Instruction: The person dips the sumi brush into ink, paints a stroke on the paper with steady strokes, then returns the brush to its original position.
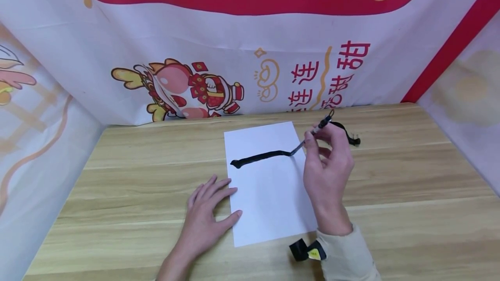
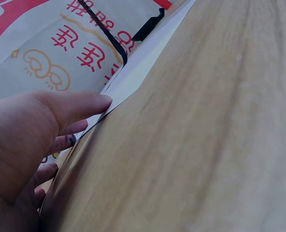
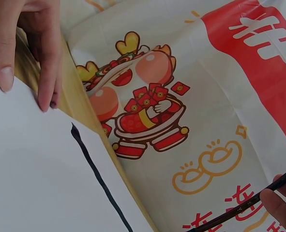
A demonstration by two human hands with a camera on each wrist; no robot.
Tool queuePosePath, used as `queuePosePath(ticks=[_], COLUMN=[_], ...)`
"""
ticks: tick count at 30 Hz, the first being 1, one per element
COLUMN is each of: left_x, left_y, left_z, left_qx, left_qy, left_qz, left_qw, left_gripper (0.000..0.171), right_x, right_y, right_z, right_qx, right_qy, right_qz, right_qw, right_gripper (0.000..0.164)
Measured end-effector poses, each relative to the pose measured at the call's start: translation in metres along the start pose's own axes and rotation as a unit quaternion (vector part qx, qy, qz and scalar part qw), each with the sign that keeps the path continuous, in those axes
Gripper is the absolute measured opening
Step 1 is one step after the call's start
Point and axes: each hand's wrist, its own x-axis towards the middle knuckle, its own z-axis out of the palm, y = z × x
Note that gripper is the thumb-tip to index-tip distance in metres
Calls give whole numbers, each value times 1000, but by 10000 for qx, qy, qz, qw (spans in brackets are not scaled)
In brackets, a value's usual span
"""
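Observation:
A white sheet of paper (image 1: 269,203) lies on the wooden table, with a thick black ink stroke (image 1: 261,157) running across its upper part. My right hand (image 1: 330,164) grips a thin, dark writing brush (image 1: 318,127), its tip touching the right end of the stroke near the sheet's right edge. In the right wrist view the brush (image 3: 244,205) slants between the fingertips. My left hand (image 1: 208,216) rests with spread fingers on the sheet's left edge. Dark smudges mark some of its fingers (image 2: 65,141) in the left wrist view.
Beyond the right hand lies a curved black object (image 1: 353,141), partly hidden by that hand. A small black device with a yellow label (image 1: 314,253) sits at the right wrist. Printed cloth (image 1: 250,29) with a cartoon figure and red characters stands behind the table (image 1: 129,194).

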Motion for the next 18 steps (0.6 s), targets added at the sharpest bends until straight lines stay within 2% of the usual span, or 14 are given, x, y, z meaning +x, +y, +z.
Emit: queuePosePath(ticks=[18], left_x=[-1], left_y=[-1], left_z=[1], left_qx=[-41], left_qy=[31], left_qz=[24], left_qw=[10000], left_gripper=[52], right_x=[1], right_y=[1], right_z=[0], right_qx=[37], right_qy=[78], right_qz=[-53], right_qw=[9999], right_gripper=[16])
